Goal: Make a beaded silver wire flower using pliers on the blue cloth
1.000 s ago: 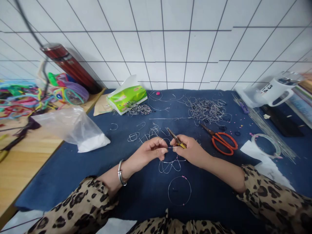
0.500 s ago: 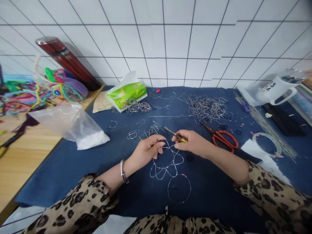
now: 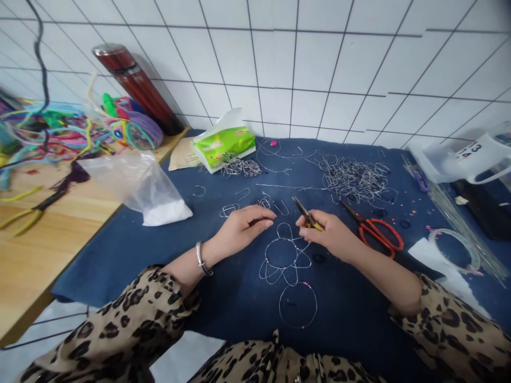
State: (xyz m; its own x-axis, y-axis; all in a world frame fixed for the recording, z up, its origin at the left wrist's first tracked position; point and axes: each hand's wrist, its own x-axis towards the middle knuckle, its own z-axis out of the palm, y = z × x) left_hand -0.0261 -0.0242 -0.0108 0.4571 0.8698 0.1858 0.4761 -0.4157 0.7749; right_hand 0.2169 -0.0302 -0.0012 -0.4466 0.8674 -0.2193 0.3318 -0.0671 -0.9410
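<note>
My right hand [image 3: 325, 231] is closed around small pliers [image 3: 308, 214] with yellow handles, their dark jaws pointing up and left. Below it, a flower-shaped wire frame [image 3: 281, 266] lies on the blue cloth, with looped petals around a ring strung with small pink beads. My left hand [image 3: 245, 229] hovers just up and left of this frame, thumb and fingers apart and nothing between them. Nearer to me lies a plain wire ring [image 3: 298, 326] carrying several pink beads. Bent wire pieces [image 3: 264, 202] lie just beyond my left fingertips.
Red-handled scissors [image 3: 381, 234] and a tangled wire heap [image 3: 353, 178] lie to the right. A green tissue pack [image 3: 225, 144] and a plastic bag of white material [image 3: 167, 211] sit left. A white mug [image 3: 485, 157] and a clear coil [image 3: 455, 250] stand far right.
My left hand has let go of the wire flower frame, which now lies on the cloth. The pliers stay in my right hand. The whole view has shifted a little to the left.
</note>
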